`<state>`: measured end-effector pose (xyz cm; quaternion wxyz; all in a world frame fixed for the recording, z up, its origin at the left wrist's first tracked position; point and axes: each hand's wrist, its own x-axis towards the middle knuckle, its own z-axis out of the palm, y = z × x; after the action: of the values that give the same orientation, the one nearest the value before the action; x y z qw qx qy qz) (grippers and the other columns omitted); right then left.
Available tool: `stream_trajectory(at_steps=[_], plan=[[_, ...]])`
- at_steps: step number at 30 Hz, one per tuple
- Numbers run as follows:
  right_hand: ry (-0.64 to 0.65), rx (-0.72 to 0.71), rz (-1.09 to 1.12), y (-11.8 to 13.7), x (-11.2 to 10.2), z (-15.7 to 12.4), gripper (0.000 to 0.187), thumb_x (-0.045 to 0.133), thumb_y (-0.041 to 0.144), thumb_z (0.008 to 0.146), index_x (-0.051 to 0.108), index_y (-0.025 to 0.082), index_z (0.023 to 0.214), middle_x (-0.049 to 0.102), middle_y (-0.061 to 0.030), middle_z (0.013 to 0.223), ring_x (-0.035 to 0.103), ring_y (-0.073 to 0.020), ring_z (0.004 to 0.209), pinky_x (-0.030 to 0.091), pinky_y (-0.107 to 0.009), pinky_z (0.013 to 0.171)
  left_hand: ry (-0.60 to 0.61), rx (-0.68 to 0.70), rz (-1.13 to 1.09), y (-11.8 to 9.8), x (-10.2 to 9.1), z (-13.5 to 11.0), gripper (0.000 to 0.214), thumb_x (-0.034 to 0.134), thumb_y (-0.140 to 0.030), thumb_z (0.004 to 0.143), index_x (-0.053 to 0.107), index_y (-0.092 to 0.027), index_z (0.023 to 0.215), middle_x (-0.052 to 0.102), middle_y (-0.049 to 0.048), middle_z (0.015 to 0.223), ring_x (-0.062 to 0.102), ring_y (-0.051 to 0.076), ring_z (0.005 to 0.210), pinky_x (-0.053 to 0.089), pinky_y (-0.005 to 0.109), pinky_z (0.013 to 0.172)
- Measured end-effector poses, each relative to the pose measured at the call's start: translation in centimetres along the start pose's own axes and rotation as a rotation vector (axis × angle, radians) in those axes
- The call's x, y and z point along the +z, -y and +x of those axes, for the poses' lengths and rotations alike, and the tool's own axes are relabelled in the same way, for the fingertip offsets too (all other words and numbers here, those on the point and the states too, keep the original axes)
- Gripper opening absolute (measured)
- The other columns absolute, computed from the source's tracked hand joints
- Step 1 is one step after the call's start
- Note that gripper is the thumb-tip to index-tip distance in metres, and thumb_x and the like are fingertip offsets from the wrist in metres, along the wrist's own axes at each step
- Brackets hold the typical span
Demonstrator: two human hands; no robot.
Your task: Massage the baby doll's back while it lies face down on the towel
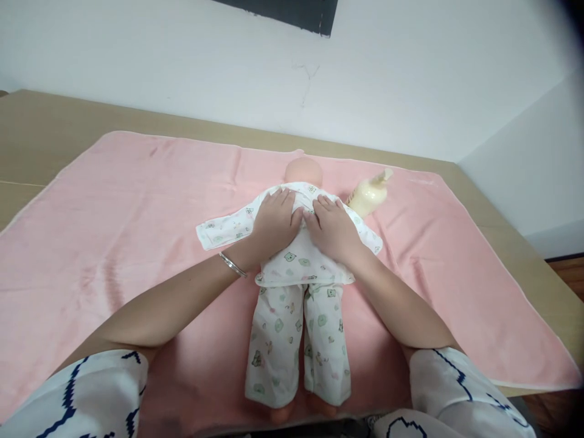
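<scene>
A baby doll [305,171] lies on a pink blanket, its feet toward me and its face not visible. It wears a white printed top [296,261] with matching trousers [277,340]. On the upper left of the top rests my left hand [277,220], flat, fingers stretched out; a silver bangle circles that wrist. My right hand [334,226] lies flat on the upper right of the same top, and the two thumbs nearly meet at the middle. Both sleeves of the top spread out to the sides. Neither hand grips anything.
The pink blanket [137,243] covers most of a wooden table [59,121]. A cream pump bottle [368,196] lies on its side by the doll's right-hand sleeve in view. Behind the table rises a white wall [182,61] with a dark panel [292,13].
</scene>
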<state>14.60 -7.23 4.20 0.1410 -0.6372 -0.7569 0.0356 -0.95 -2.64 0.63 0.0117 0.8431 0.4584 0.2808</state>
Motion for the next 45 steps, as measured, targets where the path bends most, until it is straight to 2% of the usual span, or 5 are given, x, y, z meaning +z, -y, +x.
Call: stream_trajectory(at_steps=[6, 14, 25, 32, 45], plan=[[-0.003, 0.043, 0.048, -2.2, 0.5, 1.9, 0.062, 0.028, 0.045, 0.104, 0.047, 0.003, 0.145, 0.045, -0.0211, 0.155, 0.036, -0.0334, 0.149, 0.022, -0.057, 0.125, -0.033, 0.069, 0.058, -1.7, -0.6, -1.4, 0.048, 0.031, -0.027, 0.102, 0.059, -0.001, 0.13, 0.06, 0.0227, 0.14, 0.052, 0.033, 0.137, 0.04, 0.049, 0.117], [-0.171, 0.022, -0.108, 2.0, 1.6, -1.5, 0.054, 0.028, 0.032, 0.104, 0.059, -0.004, 0.131, 0.058, -0.0277, 0.141, 0.051, -0.0353, 0.139, 0.035, -0.049, 0.12, 0.065, -0.017, -0.021, 0.5, -0.2, 1.4, 0.048, 0.038, -0.031, 0.097, 0.062, -0.002, 0.127, 0.063, 0.0216, 0.137, 0.054, 0.033, 0.134, 0.04, 0.05, 0.117], [-0.087, -0.007, 0.103, -2.6, 2.1, 2.1, 0.062, 0.029, 0.042, 0.102, 0.04, 0.005, 0.151, 0.04, -0.018, 0.159, 0.034, -0.0288, 0.151, 0.023, -0.05, 0.127, -0.036, -0.05, -0.1, 0.6, 1.1, 0.8, 0.048, 0.039, -0.034, 0.097, 0.059, -0.007, 0.132, 0.06, 0.0195, 0.142, 0.051, 0.031, 0.138, 0.035, 0.052, 0.121], [-0.028, -0.119, 0.082, -3.0, 1.3, 2.2, 0.061, 0.03, 0.038, 0.102, 0.042, 0.001, 0.148, 0.04, -0.0228, 0.158, 0.034, -0.0308, 0.151, 0.025, -0.05, 0.125, -0.012, -0.066, 0.004, -3.1, 0.0, -1.2, 0.05, 0.034, -0.025, 0.1, 0.048, -0.003, 0.143, 0.05, 0.0222, 0.151, 0.04, 0.035, 0.146, 0.03, 0.056, 0.121], [-0.066, -0.05, 0.026, 1.0, 1.1, -0.8, 0.057, 0.029, 0.027, 0.099, 0.045, 0.0, 0.148, 0.044, -0.0213, 0.156, 0.035, -0.0311, 0.151, 0.029, -0.049, 0.126, 0.009, -0.032, 0.016, -1.1, -0.2, 0.6, 0.039, 0.035, -0.021, 0.097, 0.061, -0.007, 0.121, 0.064, 0.0209, 0.133, 0.054, 0.033, 0.133, 0.04, 0.052, 0.114]])
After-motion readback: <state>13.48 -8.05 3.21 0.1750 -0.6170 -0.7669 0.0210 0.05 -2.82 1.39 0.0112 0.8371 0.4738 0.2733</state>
